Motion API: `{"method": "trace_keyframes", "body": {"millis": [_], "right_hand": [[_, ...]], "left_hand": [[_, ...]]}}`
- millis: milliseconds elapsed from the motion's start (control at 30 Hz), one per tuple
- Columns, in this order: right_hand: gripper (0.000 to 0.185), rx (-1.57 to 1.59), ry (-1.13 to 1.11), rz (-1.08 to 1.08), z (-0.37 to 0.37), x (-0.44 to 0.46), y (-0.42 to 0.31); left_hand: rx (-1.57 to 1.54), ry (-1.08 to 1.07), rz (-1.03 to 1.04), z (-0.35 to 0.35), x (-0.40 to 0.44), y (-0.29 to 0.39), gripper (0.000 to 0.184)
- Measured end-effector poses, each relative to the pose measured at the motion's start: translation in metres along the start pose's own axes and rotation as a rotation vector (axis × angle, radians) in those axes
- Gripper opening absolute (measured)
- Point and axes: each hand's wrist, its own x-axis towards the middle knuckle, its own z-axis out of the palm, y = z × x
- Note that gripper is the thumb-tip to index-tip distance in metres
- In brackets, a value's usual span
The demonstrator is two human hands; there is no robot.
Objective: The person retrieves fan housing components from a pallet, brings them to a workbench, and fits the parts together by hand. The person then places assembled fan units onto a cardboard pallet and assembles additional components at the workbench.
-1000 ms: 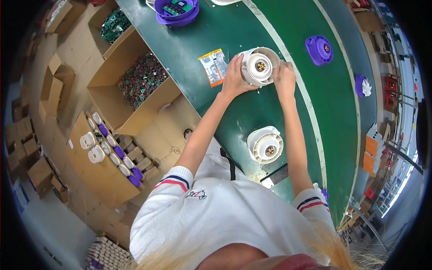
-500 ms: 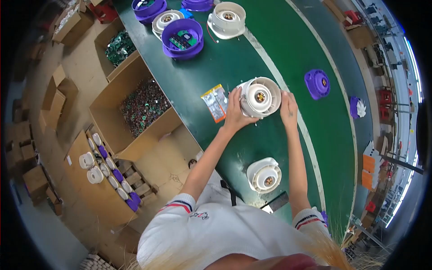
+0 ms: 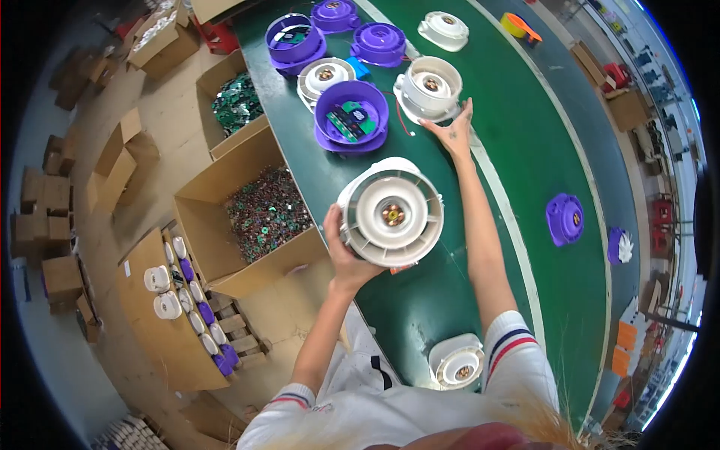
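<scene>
Housing, white and ribbed, clasped between left hand's curled fingers and thumb at its left and near sides, over green counter. Right hand: fingers spread at near edge of second white housing; contact unclear.

The dark green bench has a brighter green strip between two pale lines. Two open purple housings stand toward its far end; a tall white housing sits over the inner line. A white cap and purple cap rest on the strip.
</scene>
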Motion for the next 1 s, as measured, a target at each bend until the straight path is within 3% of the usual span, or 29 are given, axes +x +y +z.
{"method": "trace_keyframes", "body": {"millis": [67, 100, 167, 200, 267, 400, 500, 533, 567, 600, 633, 667, 700, 733, 800, 833, 900, 1000], "right_hand": [[0.126, -0.101, 0.056, -0.090, 0.025, 0.016, -0.001], [0.128, -0.220, 0.118, -0.165, 0.035, 0.017, -0.002], [0.120, -0.043, 0.177, -0.117, 0.042, 0.016, -0.008], [0.117, 0.009, 0.198, -0.094, 0.042, 0.015, -0.012], [0.107, 0.016, 0.239, -0.100, 0.042, 0.013, -0.012], [0.107, 0.234, 0.185, -0.029, 0.037, 0.007, -0.004], [0.096, 0.110, 0.185, -0.040, 0.020, -0.007, -0.016], [0.074, 0.190, 0.244, -0.132, 0.016, -0.016, -0.028], [0.092, 0.243, 0.246, -0.114, 0.010, -0.020, -0.017], [0.081, 0.092, 0.232, -0.265, -0.003, -0.021, -0.018], [0.069, 0.216, 0.184, -0.284, -0.015, -0.030, -0.044], [0.061, 0.119, 0.220, -0.252, -0.027, -0.041, -0.058], [0.054, 0.173, 0.117, -0.024, -0.038, -0.052, -0.067], [0.050, 0.057, 0.175, -0.282, -0.051, -0.058, -0.076], [0.052, 0.000, 0.190, -0.326, -0.076, -0.073, -0.085], [0.070, 0.049, 0.182, -0.310, -0.086, -0.098, -0.129], [0.067, 0.016, 0.201, -0.360, -0.104, -0.111, -0.127], [0.066, -0.137, 0.189, -0.374, -0.127, -0.150, -0.167]], "left_hand": [[0.322, 0.022, 0.158, -0.028, 0.012, 0.011, 0.110], [0.341, 0.035, 0.162, -0.040, 0.012, 0.011, 0.109], [0.288, 0.092, 0.053, -0.068, -0.001, -0.001, 0.105], [0.421, 0.059, 0.037, -0.083, -0.005, -0.004, 0.108], [0.370, 0.114, -0.065, -0.108, -0.013, -0.008, 0.112], [0.359, 0.236, -0.217, -0.147, -0.026, -0.004, 0.118], [0.289, 0.399, -0.242, -0.172, -0.027, 0.017, 0.120], [0.252, 0.456, -0.245, -0.181, -0.025, 0.024, 0.121], [0.210, 0.507, -0.245, -0.188, -0.025, 0.025, 0.122], [0.183, 0.549, -0.240, -0.198, -0.025, 0.028, 0.122], [0.199, 0.556, -0.204, -0.215, -0.031, 0.017, 0.120], [0.229, 0.568, -0.175, -0.236, -0.042, 0.012, 0.117], [0.284, 0.644, -0.154, -0.253, -0.047, 0.015, 0.115], [0.338, 0.713, -0.130, -0.266, -0.050, 0.018, 0.114], [0.288, 0.807, -0.108, -0.300, -0.060, 0.028, 0.111], [0.228, 0.849, -0.101, -0.316, -0.069, 0.033, 0.111], [0.157, 0.895, -0.094, -0.346, -0.086, 0.030, 0.111], [0.305, 0.919, -0.101, -0.403, -0.127, 0.030, 0.114]]}}
